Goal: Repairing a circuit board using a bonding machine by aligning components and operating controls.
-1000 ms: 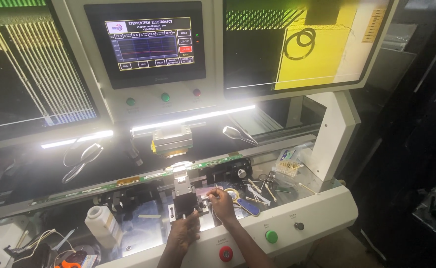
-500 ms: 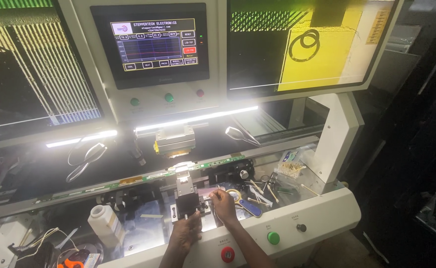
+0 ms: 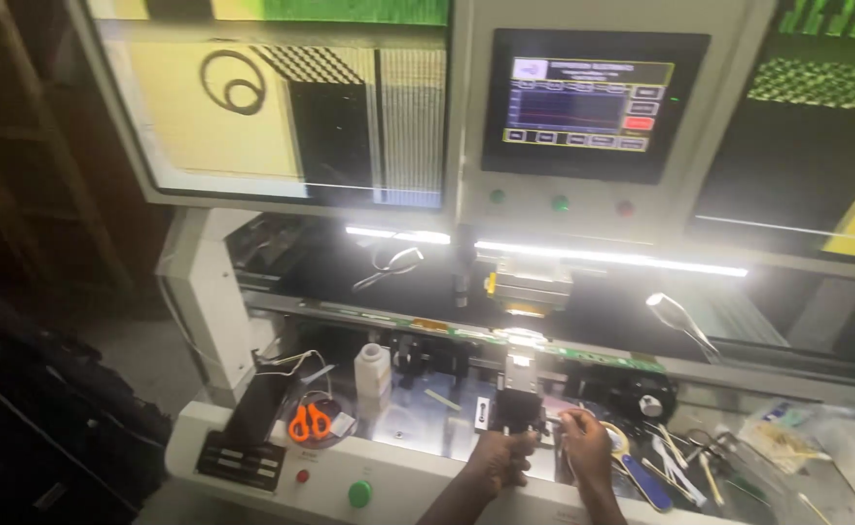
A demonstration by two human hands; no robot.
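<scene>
left hand (image 3: 498, 457) gripping fixture (image 3: 512, 413) | right hand (image 3: 583, 442) pinching small part, identity unclear | risk: slip misaligns strip (image 3: 544, 348)

We note a small touchscreen (image 3: 591, 104) at 12 o'clock, dark-framed, showing blue panels and one red button. A large monitor (image 3: 282, 107) at 10 o'clock shows yellow, black and striped fields. Another monitor (image 3: 817, 146) at 2 o'clock shows green checks and yellow. A white plastic bottle (image 3: 372, 374) stands at 7 o'clock.
</scene>
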